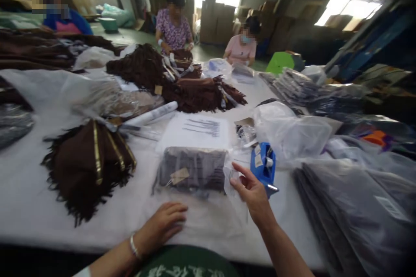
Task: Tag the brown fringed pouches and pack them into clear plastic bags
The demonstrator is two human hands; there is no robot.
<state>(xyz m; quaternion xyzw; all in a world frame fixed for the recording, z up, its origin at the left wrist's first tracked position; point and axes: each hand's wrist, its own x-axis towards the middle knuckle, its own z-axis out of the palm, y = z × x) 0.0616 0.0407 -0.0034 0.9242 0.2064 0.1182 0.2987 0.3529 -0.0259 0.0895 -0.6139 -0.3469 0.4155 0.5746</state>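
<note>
A folded dark grey textile (pixel 201 169) lies in a clear plastic bag, with a tan tag (pixel 179 176) on its front. My left hand (pixel 165 223) rests low and flat beside the bag's near left part, fingers stretched out. At the bag's right edge is my right hand (pixel 251 190), thumb and index finger curved and apart; the other fingers are curled in. Just beyond that hand stands a blue tape dispenser (pixel 262 166). A printed white sheet (pixel 198 132) lies behind the bagged textile.
Brown fringed scarves (pixel 87 151) with gold stripes lie left, and more brown ones (pixel 195 93) behind. Bagged grey textiles (pixel 354 203) are stacked right, near loose plastic bags (pixel 289 127). A green stool top (pixel 185 262) is at the front. Several people are across the table.
</note>
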